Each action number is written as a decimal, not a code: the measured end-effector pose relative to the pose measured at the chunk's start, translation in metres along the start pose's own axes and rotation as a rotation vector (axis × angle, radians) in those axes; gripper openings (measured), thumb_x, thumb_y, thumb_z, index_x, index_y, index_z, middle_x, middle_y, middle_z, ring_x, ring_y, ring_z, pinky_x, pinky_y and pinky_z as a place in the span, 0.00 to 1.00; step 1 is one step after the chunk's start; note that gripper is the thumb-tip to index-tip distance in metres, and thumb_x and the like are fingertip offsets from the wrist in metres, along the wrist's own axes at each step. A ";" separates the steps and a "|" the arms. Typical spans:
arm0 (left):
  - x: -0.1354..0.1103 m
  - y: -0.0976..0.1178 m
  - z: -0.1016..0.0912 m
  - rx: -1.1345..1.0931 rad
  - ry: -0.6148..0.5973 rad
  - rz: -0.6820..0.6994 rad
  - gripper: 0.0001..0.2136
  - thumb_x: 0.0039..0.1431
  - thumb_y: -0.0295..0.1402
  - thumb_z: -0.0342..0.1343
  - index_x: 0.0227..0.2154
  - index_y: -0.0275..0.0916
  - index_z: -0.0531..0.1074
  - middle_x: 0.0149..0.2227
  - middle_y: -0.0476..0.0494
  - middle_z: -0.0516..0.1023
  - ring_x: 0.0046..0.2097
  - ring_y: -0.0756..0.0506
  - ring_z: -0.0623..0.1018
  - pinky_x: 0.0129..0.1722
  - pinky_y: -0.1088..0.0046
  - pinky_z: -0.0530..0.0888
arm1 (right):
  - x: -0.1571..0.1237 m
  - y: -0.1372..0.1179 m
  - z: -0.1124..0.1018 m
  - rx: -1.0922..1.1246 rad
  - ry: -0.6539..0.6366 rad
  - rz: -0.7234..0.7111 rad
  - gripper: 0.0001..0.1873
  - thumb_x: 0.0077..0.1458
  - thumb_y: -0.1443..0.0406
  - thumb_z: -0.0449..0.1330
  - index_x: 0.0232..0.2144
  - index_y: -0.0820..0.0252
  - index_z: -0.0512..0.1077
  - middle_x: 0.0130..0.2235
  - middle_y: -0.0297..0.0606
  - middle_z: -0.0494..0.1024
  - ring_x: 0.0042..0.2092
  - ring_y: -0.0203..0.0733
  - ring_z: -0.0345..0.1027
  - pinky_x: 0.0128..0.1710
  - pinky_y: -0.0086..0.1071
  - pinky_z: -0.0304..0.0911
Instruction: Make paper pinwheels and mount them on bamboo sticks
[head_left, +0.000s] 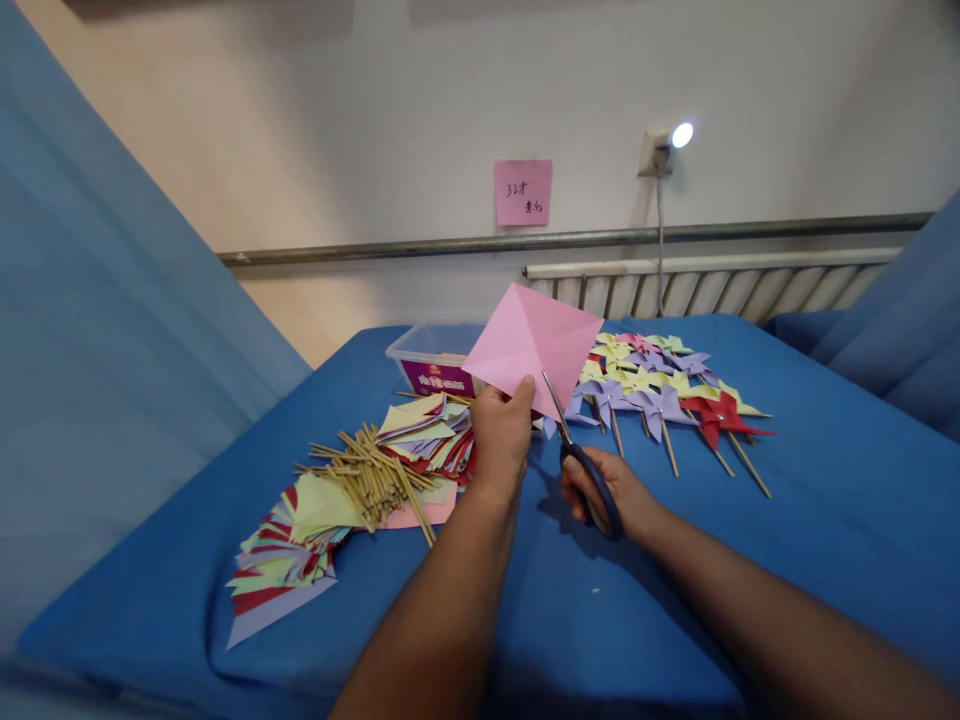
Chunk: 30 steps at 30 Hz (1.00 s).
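Note:
A pink square of paper (536, 340) with a crease down it is pinched by my left hand (504, 430), thumb in front, above the table. My right hand (611, 490) grips dark-handled scissors (592, 490), their blades at the paper's lower right edge. Whether the blades have cut in is hard to make out. Below and left of my left hand lie a heap of thin wooden sticks (367, 475), a fanned stack of coloured paper (281, 560) and another paper stack (431, 430).
Several finished-looking paper pinwheels (660, 405) on sticks lie at the back right of the blue-covered table (810, 560). A clear plastic box (420, 345) with a purple label stands at the back. Behind are a wall rail (420, 247), a radiator (720, 285) and a pink note (523, 193).

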<state>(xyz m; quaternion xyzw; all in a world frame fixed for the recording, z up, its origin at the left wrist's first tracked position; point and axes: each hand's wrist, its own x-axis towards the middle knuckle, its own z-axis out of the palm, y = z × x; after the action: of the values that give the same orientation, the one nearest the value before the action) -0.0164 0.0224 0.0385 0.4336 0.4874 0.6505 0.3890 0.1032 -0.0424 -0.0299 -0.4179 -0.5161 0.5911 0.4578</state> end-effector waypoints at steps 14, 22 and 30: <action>-0.001 -0.002 -0.001 0.064 -0.016 0.019 0.13 0.45 0.39 0.61 0.28 0.32 0.77 0.23 0.45 0.77 0.23 0.49 0.72 0.23 0.75 0.65 | 0.003 0.004 -0.001 0.041 0.005 -0.007 0.25 0.50 0.44 0.59 0.26 0.60 0.65 0.20 0.30 0.70 0.17 0.31 0.62 0.15 0.25 0.56; -0.004 0.002 0.000 0.072 -0.022 0.011 0.13 0.45 0.40 0.61 0.26 0.32 0.76 0.23 0.45 0.76 0.23 0.49 0.71 0.22 0.75 0.65 | 0.002 0.001 0.000 0.017 0.021 -0.025 0.25 0.51 0.44 0.59 0.26 0.60 0.65 0.21 0.30 0.70 0.17 0.30 0.62 0.16 0.26 0.55; -0.005 0.002 0.001 0.045 -0.024 0.005 0.13 0.45 0.39 0.61 0.27 0.32 0.76 0.24 0.45 0.77 0.23 0.49 0.72 0.22 0.76 0.65 | 0.000 -0.004 0.001 -0.020 0.025 -0.025 0.25 0.51 0.43 0.57 0.25 0.60 0.65 0.20 0.30 0.70 0.16 0.30 0.60 0.15 0.25 0.54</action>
<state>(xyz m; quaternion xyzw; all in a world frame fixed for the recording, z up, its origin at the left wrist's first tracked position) -0.0139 0.0179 0.0398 0.4512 0.4961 0.6352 0.3832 0.1028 -0.0422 -0.0261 -0.4232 -0.5214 0.5749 0.4675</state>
